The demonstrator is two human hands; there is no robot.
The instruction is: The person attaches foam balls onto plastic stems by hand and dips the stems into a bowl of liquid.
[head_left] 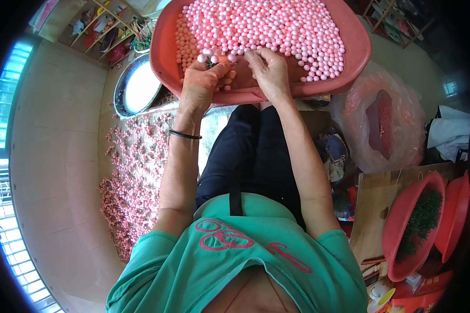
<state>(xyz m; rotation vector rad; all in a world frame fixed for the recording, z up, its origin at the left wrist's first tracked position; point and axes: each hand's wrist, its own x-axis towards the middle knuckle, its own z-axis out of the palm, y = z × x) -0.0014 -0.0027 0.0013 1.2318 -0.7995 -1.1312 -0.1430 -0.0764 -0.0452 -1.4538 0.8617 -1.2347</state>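
My left hand [206,81] is closed around a small green sprig with pink balls [214,59] on its tips, over the near left part of a large red tub [263,93]. Just to its right, my right hand [270,73] pinches thumb and fingers together at the edge of the ball pile. Pink balls touch or lie close to those fingertips; what sits between them is too small to make out. A thick heap of loose pink pearl-like balls [266,23] fills the tub's far side.
Many pink-tipped sprigs [136,193] lie spread at the left. A round basin with white contents [141,86] stands beside the tub. To the right are a clear plastic bag [402,115], a cardboard panel [371,208] and a red basin [391,255] of green stems.
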